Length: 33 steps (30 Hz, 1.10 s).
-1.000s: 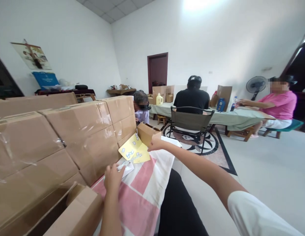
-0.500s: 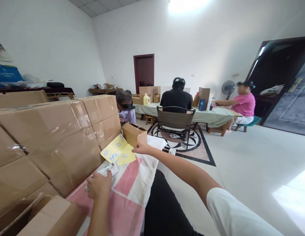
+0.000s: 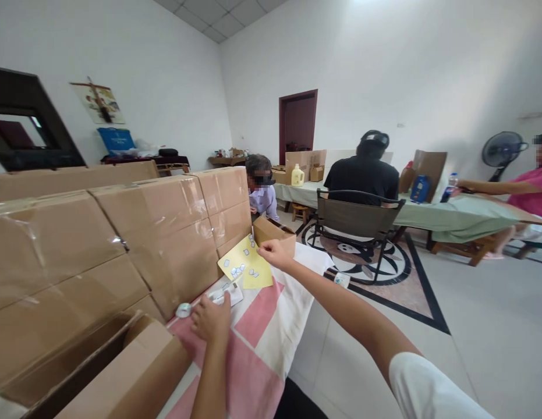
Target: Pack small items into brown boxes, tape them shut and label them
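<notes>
My left hand lies low over the table, its thumb and fingers apart. Its fingertips rest by a small white box-like thing, partly hidden by the hand. A roll of clear tape is just left of those fingers. My right hand is closed in a pinch at the right edge of a yellow sheet; whatever the fingertips hold is too small to make out. Several small white pieces with dark outlines are scattered on the sheet. Behind the right hand stands an open cardboard box.
Stacked taped cartons wall off the table's left side. An open carton sits at the near left. A pink and white cloth covers the table. Across the room, people sit by a long table with a green cloth.
The view has swung left, so the scene sits further right. The tape roll now shows beside my left hand. My right hand's fingers have drawn in at the sheet's edge.
</notes>
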Motion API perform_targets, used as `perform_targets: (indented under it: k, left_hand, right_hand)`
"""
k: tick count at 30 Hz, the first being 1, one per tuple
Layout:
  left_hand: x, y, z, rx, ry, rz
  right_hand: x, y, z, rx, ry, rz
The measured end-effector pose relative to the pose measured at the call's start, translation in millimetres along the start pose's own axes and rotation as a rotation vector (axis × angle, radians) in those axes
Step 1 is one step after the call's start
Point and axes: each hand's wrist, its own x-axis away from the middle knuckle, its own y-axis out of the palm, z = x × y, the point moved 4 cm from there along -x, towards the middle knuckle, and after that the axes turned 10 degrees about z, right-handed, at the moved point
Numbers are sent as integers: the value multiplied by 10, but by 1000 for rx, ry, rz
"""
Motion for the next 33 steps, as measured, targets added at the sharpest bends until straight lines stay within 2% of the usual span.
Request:
perform_targets:
  k: [6,10,12,18,27,33]
  left_hand:
    - [-258,81,37,-43,-61,-192]
    - [-326,108,56,-88,-135,-224]
    - [-304,113,73,-98,-139,-213]
    - [-164,112,92,-78,-113,-82]
    - [-105,183,14,17,8,85]
    - [-23,231,-76,98,61,187]
  right_hand:
    - [-350,-132,-229,119,-251,-115]
    - [-341,-131,-370,251,-381,-157]
    - [-310,-126,-383,301,-399,-151]
    - [-246,-128,-89,28,-159,46]
    - [78,236,539,-325,196,347]
    - [386,270,806,-419,289,498]
